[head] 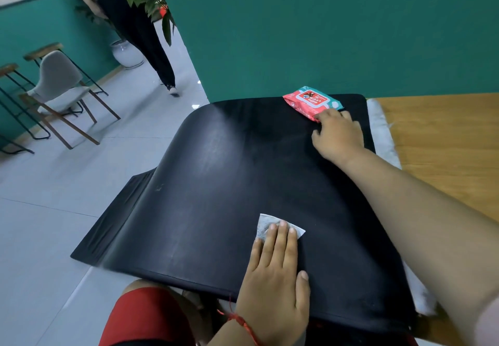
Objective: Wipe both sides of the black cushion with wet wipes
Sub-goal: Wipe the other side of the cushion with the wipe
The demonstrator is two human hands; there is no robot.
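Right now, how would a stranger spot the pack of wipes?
Start at the big black cushion lying over the wooden table by the green wall. At its far right corner lies the pack of wipes, the right hand touching its near edge. It is red and printed, unlike the plain white wipe under the left hand.

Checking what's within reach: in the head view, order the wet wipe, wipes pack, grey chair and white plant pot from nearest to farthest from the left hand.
1. wet wipe, under the fingers of the left hand, near side of the black cushion.
2. wipes pack, cushion's far right, at the right hand.
3. grey chair, on the floor, left.
4. white plant pot, farther back left.
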